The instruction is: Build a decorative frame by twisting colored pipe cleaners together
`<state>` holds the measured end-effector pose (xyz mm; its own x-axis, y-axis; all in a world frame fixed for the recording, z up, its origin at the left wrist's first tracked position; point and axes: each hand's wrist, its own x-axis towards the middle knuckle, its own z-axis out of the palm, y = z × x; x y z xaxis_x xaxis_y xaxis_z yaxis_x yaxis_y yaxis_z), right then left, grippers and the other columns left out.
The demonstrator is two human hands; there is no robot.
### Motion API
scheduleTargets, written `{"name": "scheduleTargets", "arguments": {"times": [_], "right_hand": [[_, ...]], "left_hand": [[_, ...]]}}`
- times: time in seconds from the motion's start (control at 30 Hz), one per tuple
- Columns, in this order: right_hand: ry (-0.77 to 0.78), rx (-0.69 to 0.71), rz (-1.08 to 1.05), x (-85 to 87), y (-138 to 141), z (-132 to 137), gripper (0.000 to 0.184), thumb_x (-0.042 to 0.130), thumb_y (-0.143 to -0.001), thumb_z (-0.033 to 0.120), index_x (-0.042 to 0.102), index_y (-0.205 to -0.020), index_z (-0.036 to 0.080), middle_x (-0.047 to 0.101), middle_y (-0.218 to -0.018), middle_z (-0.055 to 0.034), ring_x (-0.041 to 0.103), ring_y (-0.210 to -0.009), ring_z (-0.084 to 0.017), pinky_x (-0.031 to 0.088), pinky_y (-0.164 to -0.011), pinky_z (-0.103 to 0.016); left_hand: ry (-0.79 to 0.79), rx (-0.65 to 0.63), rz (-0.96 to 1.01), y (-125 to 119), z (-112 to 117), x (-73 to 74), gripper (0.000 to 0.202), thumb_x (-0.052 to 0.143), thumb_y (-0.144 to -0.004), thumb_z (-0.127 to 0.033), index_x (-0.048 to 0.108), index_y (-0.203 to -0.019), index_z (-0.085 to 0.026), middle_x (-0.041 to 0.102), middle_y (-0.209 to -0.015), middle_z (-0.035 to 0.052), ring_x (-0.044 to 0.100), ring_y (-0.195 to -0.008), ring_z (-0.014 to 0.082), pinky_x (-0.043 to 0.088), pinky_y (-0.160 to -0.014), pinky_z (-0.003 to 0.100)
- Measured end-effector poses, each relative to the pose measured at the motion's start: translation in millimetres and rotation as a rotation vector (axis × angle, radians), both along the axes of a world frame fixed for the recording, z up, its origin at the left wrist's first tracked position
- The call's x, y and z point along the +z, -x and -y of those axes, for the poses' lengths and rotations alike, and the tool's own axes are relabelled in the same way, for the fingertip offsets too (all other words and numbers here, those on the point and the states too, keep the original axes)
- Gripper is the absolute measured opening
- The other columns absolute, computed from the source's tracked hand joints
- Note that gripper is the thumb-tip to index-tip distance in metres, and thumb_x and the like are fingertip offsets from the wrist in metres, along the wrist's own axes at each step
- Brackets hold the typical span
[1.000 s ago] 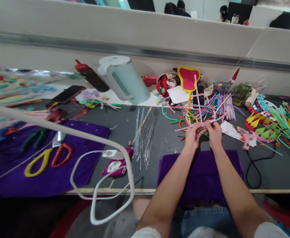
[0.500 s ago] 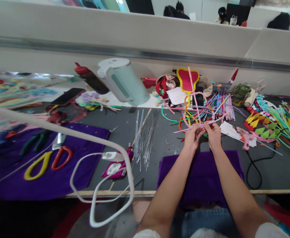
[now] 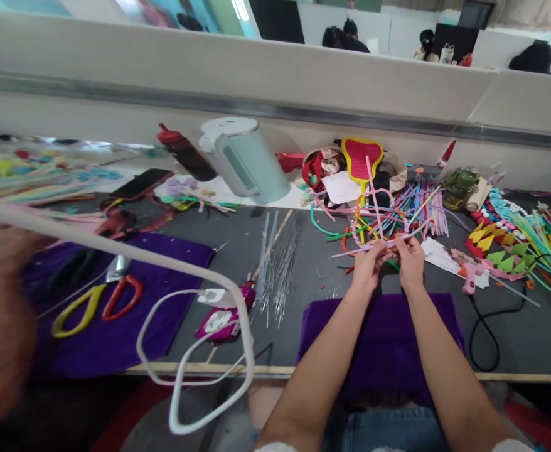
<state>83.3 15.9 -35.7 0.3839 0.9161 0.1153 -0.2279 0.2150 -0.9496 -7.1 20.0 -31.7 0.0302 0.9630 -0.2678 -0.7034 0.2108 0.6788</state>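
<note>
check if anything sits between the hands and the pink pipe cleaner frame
Nothing visible does. The left hand and the right hand both pinch the pink pipe cleaner frame directly at its lower bar. The pile of coloured pipe cleaners lies behind it on the table, not between.

table: dark grey (image 3: 317, 282) | left: big purple cloth (image 3: 162, 295) | front edge: small purple cloth (image 3: 383, 339) | middle: bunch of thin metal wires (image 3: 280, 263) | back: kettle (image 3: 247, 160), red-capped bottle (image 3: 186, 157), phone (image 3: 141, 183) | back right: heap of pipe cleaners (image 3: 417, 207) | right: pink glue gun (image 3: 468, 276)
</note>
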Motion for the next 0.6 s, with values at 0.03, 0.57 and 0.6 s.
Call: {"name": "scheduleTargets", "arguments": {"times": [0.03,0.57,0.6], "right_hand": [[-0.011,-0.041,0.013,0.2,-2.8,-1.1,0.032,0.065,-0.072,0.046,0.058,-0.085,0.018,0.056,-0.07,0.0032,0.048,-0.057,-0.009,0.041,-0.052,-0.021],[-0.065,-0.143,0.115,9.4,-24.5,-5.6,0.03,0.067,-0.07,0.046,0.053,-0.07,0.019,0.05,-0.065,0.0044,0.046,-0.059,-0.01,0.042,-0.055,-0.024],[-0.064,-0.145,0.114,9.4,-24.2,-5.5,0.03,0.066,-0.07,0.046,0.053,-0.071,0.019,0.05,-0.065,0.0045,0.046,-0.058,-0.01,0.042,-0.055,-0.024]], "left_hand": [[-0.008,0.019,-0.019,0.0,-0.3,-0.4,0.023,0.078,-0.057,-0.019,0.062,-0.072,-0.012,0.066,-0.064,0.0017,0.062,-0.055,0.0101,0.053,-0.057,0.021],[-0.08,0.053,-0.171,-0.9,-1.3,1.4,0.023,0.077,-0.055,-0.024,0.061,-0.067,-0.013,0.062,-0.06,0.0013,0.059,-0.051,0.0112,0.046,-0.047,0.021],[-0.088,0.054,-0.176,-1.4,-1.4,0.6,0.024,0.077,-0.055,-0.024,0.06,-0.067,-0.013,0.061,-0.06,0.0013,0.059,-0.051,0.0113,0.047,-0.047,0.021]]}}
